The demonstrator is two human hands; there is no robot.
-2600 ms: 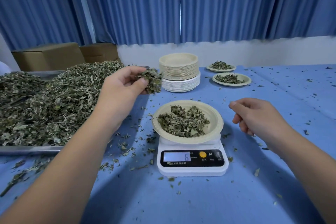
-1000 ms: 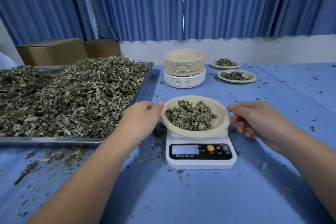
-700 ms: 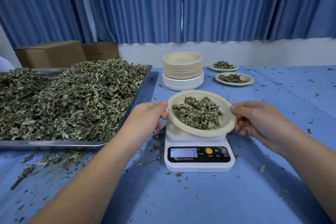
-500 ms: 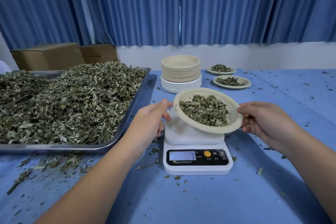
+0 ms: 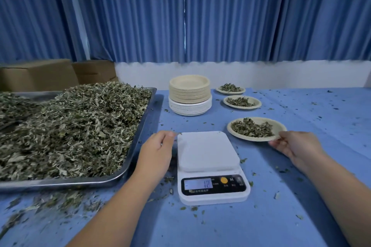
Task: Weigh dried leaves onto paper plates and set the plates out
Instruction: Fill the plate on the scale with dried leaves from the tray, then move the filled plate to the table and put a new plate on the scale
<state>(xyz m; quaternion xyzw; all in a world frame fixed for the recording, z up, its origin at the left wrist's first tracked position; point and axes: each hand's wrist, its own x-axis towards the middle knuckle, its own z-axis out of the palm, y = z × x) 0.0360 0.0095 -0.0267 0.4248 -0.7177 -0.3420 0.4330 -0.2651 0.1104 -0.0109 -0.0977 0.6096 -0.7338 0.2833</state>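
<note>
Right hand [image 5: 296,146] pinching filled plate [image 5: 279,125] rim, left hand [image 5: 157,151] loosely curled beside scale [image 5: 207,151]

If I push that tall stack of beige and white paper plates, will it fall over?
Probably it slides rather than tips: the stack of beige and white paper plates looks wider than tall. It likely feels light, being thin paper. The top may shift.

Landmark: white rectangular plastic scale [image 5: 208,152] on blue cloth table [image 5: 261,216]. Left of scale: rectangular steel tray [image 5: 140,132] holding dried green leaves [image 5: 70,126]. Behind scale: stack of round tan and white paper plates [image 5: 189,96]. Right-behind scale, receding row: nearest plate [image 5: 281,127], middle plate [image 5: 258,103], farthest plate [image 5: 242,90], each holding leaves.
</note>
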